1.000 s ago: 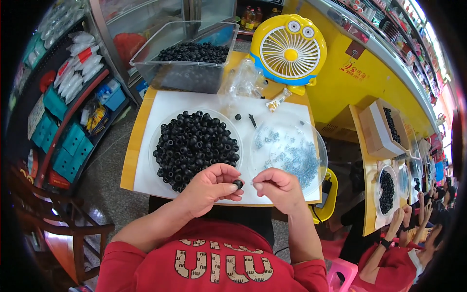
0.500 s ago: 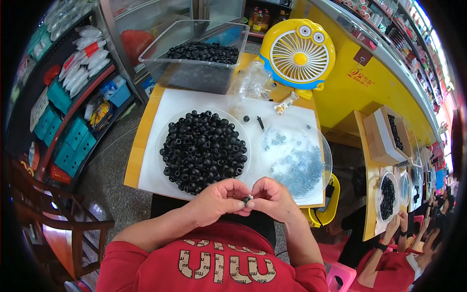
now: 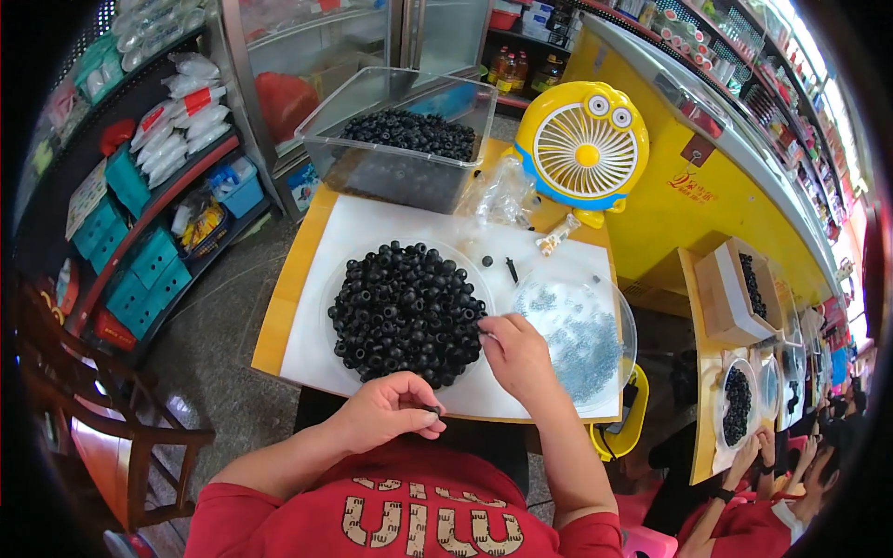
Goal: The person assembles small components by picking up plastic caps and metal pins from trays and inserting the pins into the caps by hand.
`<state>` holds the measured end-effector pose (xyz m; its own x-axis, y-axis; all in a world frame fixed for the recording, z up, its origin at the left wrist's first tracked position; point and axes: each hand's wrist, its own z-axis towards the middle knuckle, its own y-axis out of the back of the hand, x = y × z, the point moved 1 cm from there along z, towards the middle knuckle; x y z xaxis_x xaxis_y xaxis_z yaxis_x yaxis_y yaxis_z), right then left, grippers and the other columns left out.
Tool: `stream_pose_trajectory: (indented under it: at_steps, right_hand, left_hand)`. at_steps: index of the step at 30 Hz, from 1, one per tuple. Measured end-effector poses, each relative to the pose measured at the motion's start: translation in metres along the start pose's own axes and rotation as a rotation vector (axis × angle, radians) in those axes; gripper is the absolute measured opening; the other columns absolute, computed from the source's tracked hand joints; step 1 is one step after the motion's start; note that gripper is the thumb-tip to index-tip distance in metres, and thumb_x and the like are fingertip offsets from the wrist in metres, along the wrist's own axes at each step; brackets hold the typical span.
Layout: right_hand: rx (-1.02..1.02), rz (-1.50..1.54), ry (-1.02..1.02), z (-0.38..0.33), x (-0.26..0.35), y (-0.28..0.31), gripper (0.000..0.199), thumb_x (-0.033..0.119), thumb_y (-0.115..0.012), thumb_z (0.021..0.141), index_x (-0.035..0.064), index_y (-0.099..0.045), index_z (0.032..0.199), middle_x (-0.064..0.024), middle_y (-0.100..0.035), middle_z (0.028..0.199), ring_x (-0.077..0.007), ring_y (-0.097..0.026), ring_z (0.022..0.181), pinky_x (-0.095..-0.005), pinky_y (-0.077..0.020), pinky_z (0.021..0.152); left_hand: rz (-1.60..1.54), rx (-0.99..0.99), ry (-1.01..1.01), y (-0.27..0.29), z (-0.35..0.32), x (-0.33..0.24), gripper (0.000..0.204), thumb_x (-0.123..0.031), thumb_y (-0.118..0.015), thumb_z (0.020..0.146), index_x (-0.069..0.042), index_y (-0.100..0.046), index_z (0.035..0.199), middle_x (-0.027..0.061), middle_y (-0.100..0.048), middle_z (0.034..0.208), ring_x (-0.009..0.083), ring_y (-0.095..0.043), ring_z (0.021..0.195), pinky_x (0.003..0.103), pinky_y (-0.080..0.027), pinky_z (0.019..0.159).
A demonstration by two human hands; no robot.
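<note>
Monitoring remotely: left hand (image 3: 393, 409) pinches a small black bead (image 3: 433, 410) by the table's (image 3: 276, 335) near edge | right hand (image 3: 517, 355) at the bead heap's (image 3: 405, 312) right side, fingertip contents hidden from me | risk, I judge: loosened pinch could drop the bead off-table; brushing knuckles could scatter the heap.
</note>
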<state>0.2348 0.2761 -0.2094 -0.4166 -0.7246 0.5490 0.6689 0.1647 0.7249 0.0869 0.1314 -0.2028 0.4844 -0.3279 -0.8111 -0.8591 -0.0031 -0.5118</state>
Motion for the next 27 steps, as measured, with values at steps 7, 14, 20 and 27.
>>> stream_pose_trajectory:
  at_steps: [7,14,20,27]
  right_hand:
    - [0.111,-0.420,0.165,0.023,0.001,-0.016,0.008,0.005,-0.054,0.062,0.0056,-0.052,0.070,-0.0098,-0.050,0.067,-0.0264,-0.051,0.068,-0.0340,-0.0433,0.063]
    - [0.127,0.219,-0.245,0.011,0.012,0.004,0.008,0.002,-0.055,0.073,0.0007,-0.053,0.080,-0.0093,-0.058,0.078,-0.0202,-0.058,0.071,-0.0288,-0.0460,0.064]
    - [0.274,0.935,-0.473,-0.018,0.031,0.012,0.012,0.002,-0.054,0.077,-0.0015,-0.057,0.088,-0.0049,-0.057,0.074,-0.0112,-0.055,0.067,-0.0219,-0.0445,0.061]
    - [0.239,1.182,-0.492,-0.029,0.021,0.020,0.006,0.003,-0.058,0.074,-0.0002,-0.056,0.078,-0.0036,-0.055,0.070,-0.0083,-0.051,0.061,-0.0207,-0.0419,0.055]
  left_hand:
    - [0.028,-0.038,-0.072,0.009,-0.002,0.002,0.007,-0.002,-0.052,0.080,-0.002,-0.048,0.086,0.0085,-0.055,0.087,0.0157,-0.057,0.080,0.027,-0.050,0.069]
    - [-0.031,-0.070,-0.108,0.007,0.008,-0.007,0.009,-0.002,-0.051,0.080,-0.001,-0.049,0.089,0.0074,-0.054,0.087,0.0151,-0.057,0.079,0.027,-0.050,0.069]
    - [-0.056,-0.021,-0.052,-0.008,0.017,-0.012,0.011,-0.002,-0.051,0.080,0.000,-0.049,0.090,0.0066,-0.053,0.087,0.0148,-0.057,0.079,0.026,-0.050,0.070]
    - [0.079,-0.005,-0.028,-0.018,0.023,-0.010,0.016,0.000,-0.050,0.080,0.001,-0.048,0.096,0.0068,-0.053,0.089,0.0137,-0.056,0.082,0.026,-0.049,0.072]
